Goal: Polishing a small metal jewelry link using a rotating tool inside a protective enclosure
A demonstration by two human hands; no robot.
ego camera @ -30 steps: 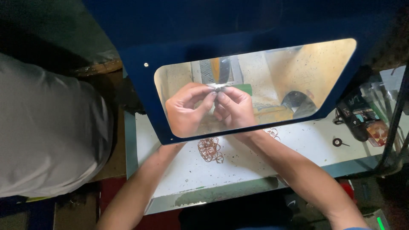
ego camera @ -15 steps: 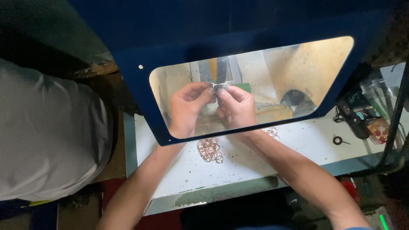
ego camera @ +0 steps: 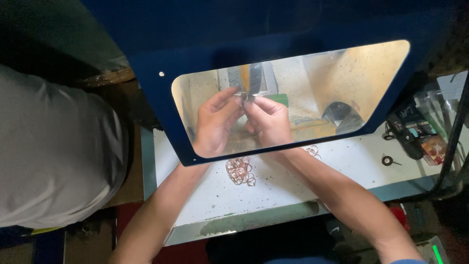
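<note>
Behind a clear window in a dark blue guard panel point(ego camera: 161, 122), my left hand point(ego camera: 215, 122) and my right hand point(ego camera: 268, 122) meet fingertip to fingertip. Together they pinch a small metal ring point(ego camera: 245, 97) close to an upright silvery tool part point(ego camera: 255, 80). On the white worktable point(ego camera: 273, 190), just below the panel's lower edge and between my forearms, lies a pile of copper-coloured rings point(ego camera: 239, 171). A few more copper rings point(ego camera: 312, 150) rest by my right forearm.
Another person in a grey shirt point(ego camera: 53, 161) stands close at the left. A small black knob point(ego camera: 387, 160) lies on the table at the right. Dark tools and a box point(ego camera: 415, 137) crowd the right end. A black post point(ego camera: 452, 142) rises at the far right.
The view has shifted slightly. My hands stay together on the ring behind the window, with only small finger movements.
</note>
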